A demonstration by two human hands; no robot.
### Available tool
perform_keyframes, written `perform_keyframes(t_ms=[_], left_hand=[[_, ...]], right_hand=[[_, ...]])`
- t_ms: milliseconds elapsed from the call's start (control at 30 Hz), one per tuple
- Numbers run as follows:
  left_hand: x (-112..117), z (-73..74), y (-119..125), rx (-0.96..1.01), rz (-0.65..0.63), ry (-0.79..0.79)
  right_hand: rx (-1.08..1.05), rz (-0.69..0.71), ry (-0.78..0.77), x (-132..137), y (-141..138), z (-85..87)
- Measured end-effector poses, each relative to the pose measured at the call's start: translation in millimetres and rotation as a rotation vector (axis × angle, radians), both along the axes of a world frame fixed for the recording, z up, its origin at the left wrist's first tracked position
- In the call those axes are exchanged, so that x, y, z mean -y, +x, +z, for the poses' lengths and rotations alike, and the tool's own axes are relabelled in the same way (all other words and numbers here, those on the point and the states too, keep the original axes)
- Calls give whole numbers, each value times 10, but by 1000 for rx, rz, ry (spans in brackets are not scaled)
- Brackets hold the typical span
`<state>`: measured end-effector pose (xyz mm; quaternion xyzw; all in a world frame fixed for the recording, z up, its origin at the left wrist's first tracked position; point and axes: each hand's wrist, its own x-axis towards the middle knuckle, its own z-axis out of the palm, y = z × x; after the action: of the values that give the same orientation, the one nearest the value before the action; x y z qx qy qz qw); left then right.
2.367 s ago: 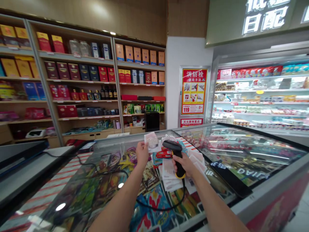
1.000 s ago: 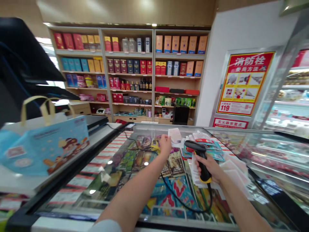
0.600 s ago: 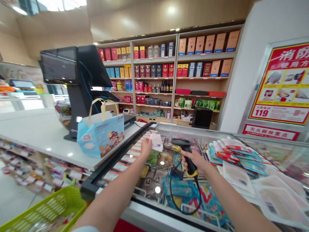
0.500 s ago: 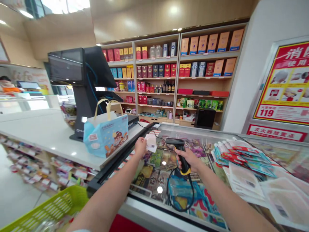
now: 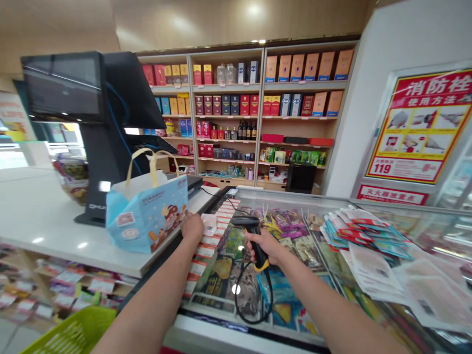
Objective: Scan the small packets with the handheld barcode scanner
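**Scanner (image 5: 252,228) and translucent packet (image 5: 210,224) held over the freezer (image 5: 206,328)**

The right hand (image 5: 270,247) wraps its fingers around the scanner above the freezer's glass, pistol-fashion, probably because that hold steers its nose easily; it faces the freezer's left edge. The left hand (image 5: 192,226) grips the translucent packet by its side, above the freezer's left border, seemingly so that much of the surface is left uncovered (any print is too blurred to read). Whether that hand touches the blue bag (image 5: 147,211) is unclear from this angle.

A black cable (image 5: 254,323) loops from the scanner's lower end over the front of the freezer, its slack presumably giving room to move. On the freezer's right part, red and turquoise packets (image 5: 363,233) overlap in a pile, while white packets (image 5: 372,275) lie flat nearer its front edge, perhaps grouped to keep the kinds apart.

Left of the freezer, the blue bag stands upright on the white worktop (image 5: 29,196), beside a black till screen (image 5: 66,88). A green basket (image 5: 73,334) sits lower, off the freezer's front-left corner.
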<state>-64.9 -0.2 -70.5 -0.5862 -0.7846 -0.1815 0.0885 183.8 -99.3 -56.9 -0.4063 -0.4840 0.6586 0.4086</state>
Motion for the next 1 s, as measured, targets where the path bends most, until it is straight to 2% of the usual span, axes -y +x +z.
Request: perform_keyframes(t_ms=[167,267,333,433,567,700,767,833,900,1000], left_hand=[[54,41,20,38,75,121],[83,123,109,51,26,170],[115,184,294,62,-57,157],[221,221,839,67,-268,31],[487,148,1927,211,-619,-104],[781,66,2997,398,-879,-110],[891,47,3400,487,-914,-129],[965,33,3692,521,-894,-176],[1003,14,3879,499,-852,-232],[1015,-34,4009,482,-820,-281]], right_hand=[[-40,-46,22,45,234,78],[-61,-119,56,109,516,177],[-74,-185,87,175,746,240],[-99,-284,129,298,1111,307],[-116,-387,161,497,1595,347],[-127,-479,194,743,2063,368],[-125,-525,200,877,2273,383],[-124,-587,203,998,2453,397],[-134,-641,210,1086,2593,403],[-152,-689,229,1132,2731,390]])
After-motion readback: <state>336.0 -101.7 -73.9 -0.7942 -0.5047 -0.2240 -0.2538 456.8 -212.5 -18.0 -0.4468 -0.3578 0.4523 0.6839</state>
